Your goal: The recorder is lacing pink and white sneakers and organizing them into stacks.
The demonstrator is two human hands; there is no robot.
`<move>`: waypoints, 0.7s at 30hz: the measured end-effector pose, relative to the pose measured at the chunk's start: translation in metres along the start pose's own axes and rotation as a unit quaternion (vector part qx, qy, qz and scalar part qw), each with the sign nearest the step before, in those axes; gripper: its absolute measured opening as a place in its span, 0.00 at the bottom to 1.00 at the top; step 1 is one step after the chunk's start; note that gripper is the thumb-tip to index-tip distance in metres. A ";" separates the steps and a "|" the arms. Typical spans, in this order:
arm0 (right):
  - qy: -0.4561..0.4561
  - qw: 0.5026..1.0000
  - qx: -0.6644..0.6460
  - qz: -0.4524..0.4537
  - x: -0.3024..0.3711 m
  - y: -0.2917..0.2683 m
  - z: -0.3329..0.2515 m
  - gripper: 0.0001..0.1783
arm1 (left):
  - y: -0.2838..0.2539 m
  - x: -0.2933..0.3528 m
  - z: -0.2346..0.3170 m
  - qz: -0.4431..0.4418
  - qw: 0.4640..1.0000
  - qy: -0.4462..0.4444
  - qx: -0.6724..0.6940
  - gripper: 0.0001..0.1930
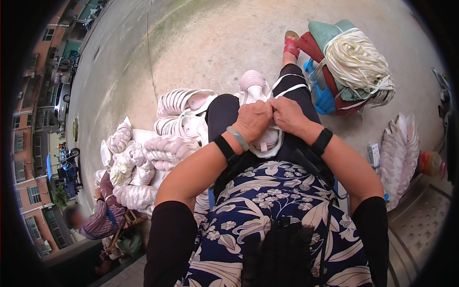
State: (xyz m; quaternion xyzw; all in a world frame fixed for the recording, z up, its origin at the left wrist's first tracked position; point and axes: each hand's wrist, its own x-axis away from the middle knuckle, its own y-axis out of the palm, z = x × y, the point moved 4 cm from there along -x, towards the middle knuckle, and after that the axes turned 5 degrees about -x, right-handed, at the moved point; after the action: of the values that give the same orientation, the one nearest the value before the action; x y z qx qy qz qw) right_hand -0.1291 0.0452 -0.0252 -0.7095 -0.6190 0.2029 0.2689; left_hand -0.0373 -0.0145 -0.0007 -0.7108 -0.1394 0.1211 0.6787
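A pale pink and white sneaker upper [254,86] lies lengthwise on my lap, toe away from me. My left hand [255,119] is closed over its middle, fingers curled down on the eyelet area. Beside it, my right hand [289,115] is closed too, and the fingertips of both hands meet over the shoe. A white shoelace [292,89] runs from the shoe across my right thigh, and both hands appear to pinch it. My fingers hide the exact grip and the eyelets. The heel end, with a pink pull tab, shows below my hands.
Stacks of pink-white shoe uppers [172,148] lie at my left. At front right, a bundle of white laces [358,57] tops red and green cloth on a blue stool [324,98]. More uppers [399,158] and a bottle [430,163] stand right. Another person [100,217] sits far left.
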 end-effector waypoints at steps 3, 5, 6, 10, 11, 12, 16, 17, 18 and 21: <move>0.010 1.000 -0.014 0.019 0.002 -0.002 -0.004 0.15 | -0.001 0.001 -0.001 0.041 0.999 0.028 0.004 0.06; 0.000 0.999 0.000 0.041 0.003 -0.006 -0.003 0.16 | -0.004 0.000 -0.001 0.086 0.995 0.032 0.051 0.05; 0.002 0.999 0.001 0.044 0.004 -0.007 -0.003 0.16 | -0.007 0.001 0.001 0.086 0.994 0.035 0.051 0.05; -0.005 0.998 -0.034 0.060 0.009 -0.008 0.000 0.22 | -0.031 0.034 -0.005 0.096 0.982 -0.023 0.158 0.08; -0.009 0.997 -0.048 0.066 0.010 -0.007 0.003 0.25 | -0.037 0.048 -0.013 0.091 0.977 -0.049 0.188 0.10; -0.009 0.997 -0.046 0.067 0.011 -0.009 0.000 0.25 | -0.043 0.066 -0.027 0.091 0.973 -0.088 0.193 0.11; 0.028 0.997 -0.066 0.027 0.014 -0.015 -0.007 0.33 | -0.022 0.180 -0.126 0.055 0.942 -0.298 0.142 0.14; 0.039 0.996 -0.072 0.024 0.015 -0.015 -0.007 0.35 | -0.015 0.220 -0.155 0.040 0.930 -0.360 0.057 0.15; 0.036 0.997 -0.072 0.020 0.015 -0.016 -0.011 0.35 | 0.000 0.273 -0.190 0.029 0.911 -0.412 -0.002 0.15; 0.064 0.996 -0.065 0.022 0.013 -0.015 -0.015 0.36 | 0.005 0.389 -0.234 -0.058 0.821 -0.550 -0.143 0.16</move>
State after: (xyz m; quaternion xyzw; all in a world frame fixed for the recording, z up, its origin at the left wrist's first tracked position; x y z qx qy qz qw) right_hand -0.1292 0.0577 -0.0040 -0.7504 -0.5968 0.1221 0.2563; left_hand 0.4096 -0.0920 0.0127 -0.6060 -0.5462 0.4306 0.3861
